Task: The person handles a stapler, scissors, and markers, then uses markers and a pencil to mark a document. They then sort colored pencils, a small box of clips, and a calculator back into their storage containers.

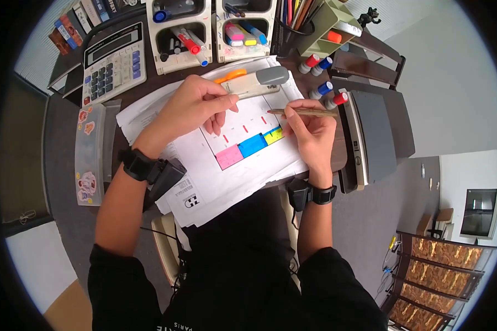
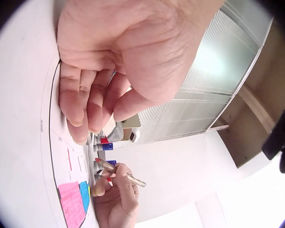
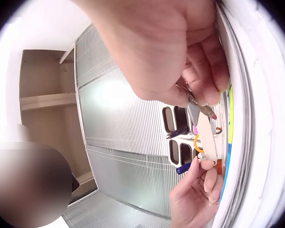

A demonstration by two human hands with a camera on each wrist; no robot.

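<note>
My right hand point(image 1: 317, 132) pinches a brown pencil point(image 1: 309, 112) with a red tip, held nearly level above the paper's right side. My left hand point(image 1: 204, 107) hovers over the upper left of the drawing, its fingers loosely bent, and nothing shows in its grip in the left wrist view. The printed sheet point(image 1: 204, 168) carries pink point(image 1: 228, 157), blue point(image 1: 252, 145) and yellow point(image 1: 273, 136) blocks in a stepped row, with short red marks above them. Beyond the left fingertips lies a long pale object with a grey rounded end point(image 1: 271, 75), beside an orange handle point(image 1: 231, 75).
A calculator point(image 1: 115, 65) and a stickered clear box point(image 1: 89, 160) stand at the left. Behind are holders point(image 1: 182, 69) of markers and highlighters, and a pencil cup point(image 1: 292, 36). Red- and blue-capped bottles point(image 1: 321, 90) and a dark machine point(image 1: 373, 135) sit at the right.
</note>
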